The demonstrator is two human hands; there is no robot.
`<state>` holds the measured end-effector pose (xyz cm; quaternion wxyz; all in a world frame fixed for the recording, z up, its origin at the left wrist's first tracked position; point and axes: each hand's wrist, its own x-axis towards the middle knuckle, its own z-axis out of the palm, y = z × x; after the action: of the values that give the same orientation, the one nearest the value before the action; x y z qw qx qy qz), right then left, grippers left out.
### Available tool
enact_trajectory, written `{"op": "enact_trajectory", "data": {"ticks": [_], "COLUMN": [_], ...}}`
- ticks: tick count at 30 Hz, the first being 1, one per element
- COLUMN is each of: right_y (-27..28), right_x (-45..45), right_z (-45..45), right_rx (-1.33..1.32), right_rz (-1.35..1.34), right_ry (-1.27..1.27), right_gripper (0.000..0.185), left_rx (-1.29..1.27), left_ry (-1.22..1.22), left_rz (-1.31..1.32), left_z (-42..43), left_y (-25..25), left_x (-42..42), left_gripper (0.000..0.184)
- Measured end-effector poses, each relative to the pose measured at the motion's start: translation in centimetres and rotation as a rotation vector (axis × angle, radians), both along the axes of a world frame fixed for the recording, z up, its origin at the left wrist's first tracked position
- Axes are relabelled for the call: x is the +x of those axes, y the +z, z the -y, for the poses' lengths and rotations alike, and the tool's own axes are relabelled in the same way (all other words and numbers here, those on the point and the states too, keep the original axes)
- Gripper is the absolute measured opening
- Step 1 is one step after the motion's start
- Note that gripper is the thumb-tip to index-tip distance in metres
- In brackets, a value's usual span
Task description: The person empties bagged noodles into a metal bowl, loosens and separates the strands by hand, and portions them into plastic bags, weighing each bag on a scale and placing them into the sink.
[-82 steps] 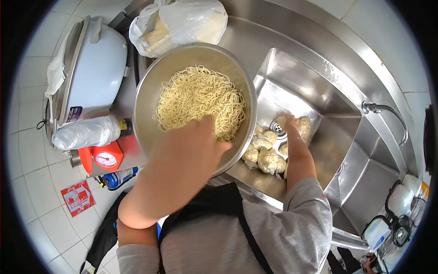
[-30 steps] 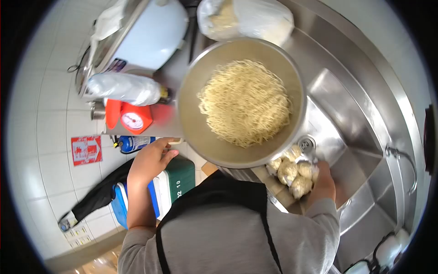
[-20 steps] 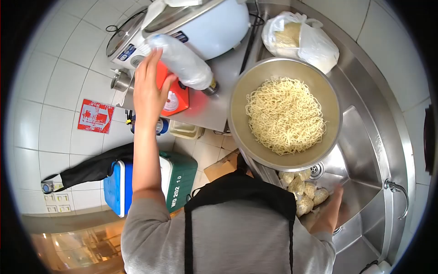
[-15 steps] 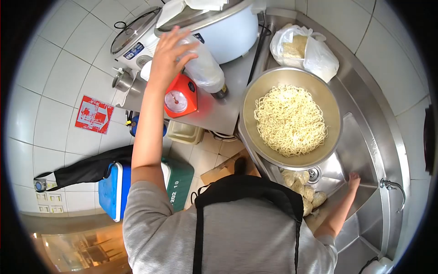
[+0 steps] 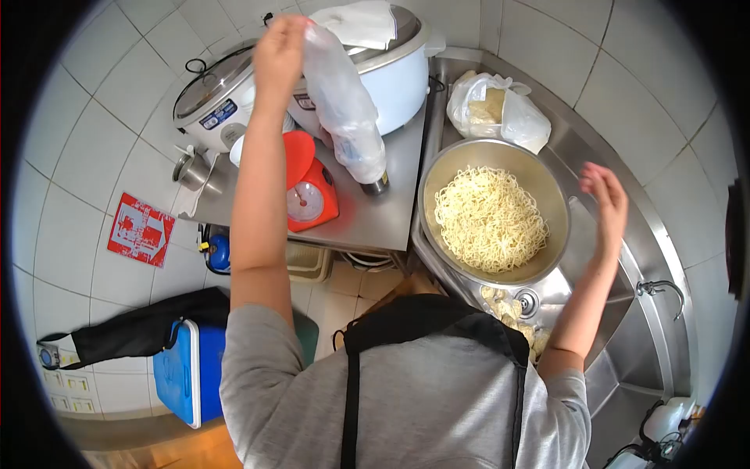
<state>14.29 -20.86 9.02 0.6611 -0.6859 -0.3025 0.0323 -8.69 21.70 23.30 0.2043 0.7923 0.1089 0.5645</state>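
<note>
My left hand [image 5: 281,51] is closed on the top end of a clear plastic bag [image 5: 336,86], which stretches down over a dark-based container on the steel counter. Below it stands a red scale [image 5: 320,195] with a round dial. My right hand [image 5: 607,199] is raised beyond the right side of the metal bowl [image 5: 553,184], its fingers apart and nothing in it. Pale noodles [image 5: 492,219] fill the middle of the bowl, which sits over the sink's edge. Bagged noodle portions [image 5: 508,309] lie in the sink, partly hidden by the bowl.
Two rice cookers [image 5: 398,94] [image 5: 223,102] stand at the back of the counter [image 5: 391,215]. A white bag [image 5: 523,117] lies behind the bowl. The faucet [image 5: 664,289] is at the right. A blue cooler [image 5: 187,375] stands at lower left, near a hanging black cloth [image 5: 133,328].
My left hand has reached up and closed on the plastic bag, pulling it taller. My right hand has risen out of the sink to beside the bowl.
</note>
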Motion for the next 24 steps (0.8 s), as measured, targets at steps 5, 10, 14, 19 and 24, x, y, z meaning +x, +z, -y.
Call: {"op": "enact_trajectory", "data": {"ticks": [5,10,14,19,24], "right_y": [4.7,6.6,6.2,7.0,6.9], "right_x": [-9.3,-12.0,-9.9,-7.7,-6.0], "right_z": [-12.8,-20.0,-19.1,-14.7,-11.5], "right_rx": [0.027,0.241,0.261,0.163,0.319], "right_rz": [0.469,0.738,0.614,0.253,0.08], "right_ry": [0.237,0.081,0.087,0.23,0.41], "right_gripper": [0.067,0.061,0.025,0.017,0.02], "left_rx": [-0.18,-0.255,-0.255,0.186,-0.213], "left_ry": [-0.384,-0.579,-0.336,-0.152,-0.21], "left_rz": [0.38,0.519,0.594,0.308,0.321], "left_z": [5.3,7.3,7.0,11.7,11.6], "left_y": [5.3,4.1,1.9,-3.8,-8.7], "left_x": [0.1,3.6,4.0,2.3,4.0], "left_gripper": [0.015,0.019,0.025,0.042,0.04]}}
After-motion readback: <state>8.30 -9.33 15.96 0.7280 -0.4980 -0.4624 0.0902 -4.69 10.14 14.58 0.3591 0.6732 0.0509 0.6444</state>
